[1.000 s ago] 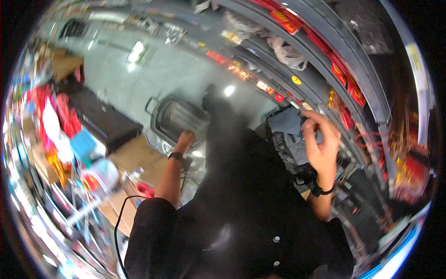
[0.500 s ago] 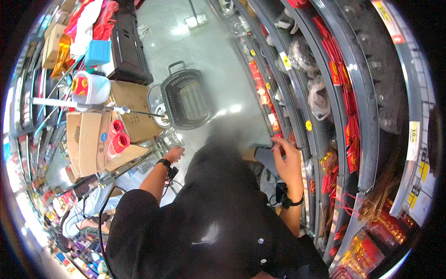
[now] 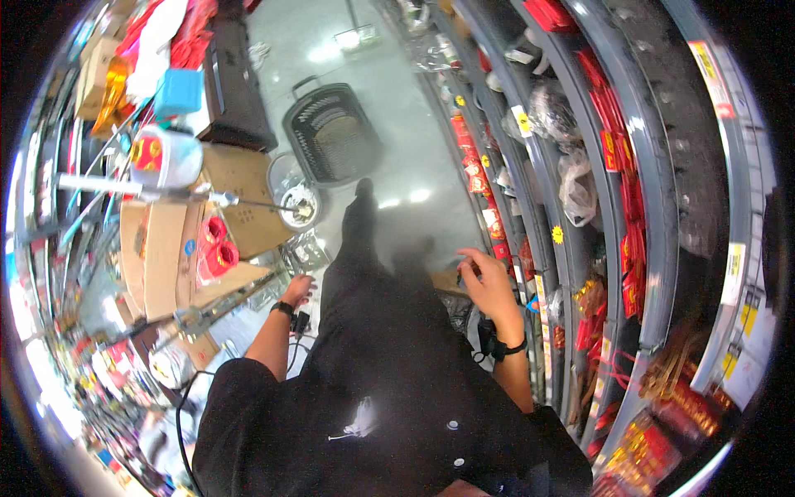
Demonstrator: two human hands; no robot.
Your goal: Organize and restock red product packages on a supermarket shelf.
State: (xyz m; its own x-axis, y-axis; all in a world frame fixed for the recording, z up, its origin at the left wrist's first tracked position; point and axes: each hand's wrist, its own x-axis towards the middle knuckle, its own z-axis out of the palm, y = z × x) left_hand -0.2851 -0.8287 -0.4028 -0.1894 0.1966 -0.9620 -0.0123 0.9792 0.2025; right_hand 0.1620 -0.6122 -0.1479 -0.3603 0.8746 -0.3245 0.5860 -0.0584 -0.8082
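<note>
A dark grey plastic shopping basket (image 3: pixel 333 137) with a looped handle rests on the floor ahead. My dark shoe, at the end of a black trouser leg, reaches the near edge of that basket. My left hand (image 3: pixel 298 291) hangs beside my left leg, fingers loosely apart and holding nothing. Over on the right, my right hand (image 3: pixel 489 284) is raised near the shelving, its fingers a little bent and nothing in them. Each wrist carries a black strap with a small device.
Shelving (image 3: pixel 571 224) with red packets and plastic-wrapped goods runs along my right. Cardboard boxes (image 3: pixel 240 186), a clear bucket (image 3: pixel 290 178) and a white pole (image 3: pixel 99 183) stand on the left. A dark cabinet (image 3: pixel 236 79) lies farther ahead.
The basket sits farther ahead, and my shoe now shows at its near edge. My left hand is lower and my right hand slightly left. Grey fabric near my right hand no longer shows.
</note>
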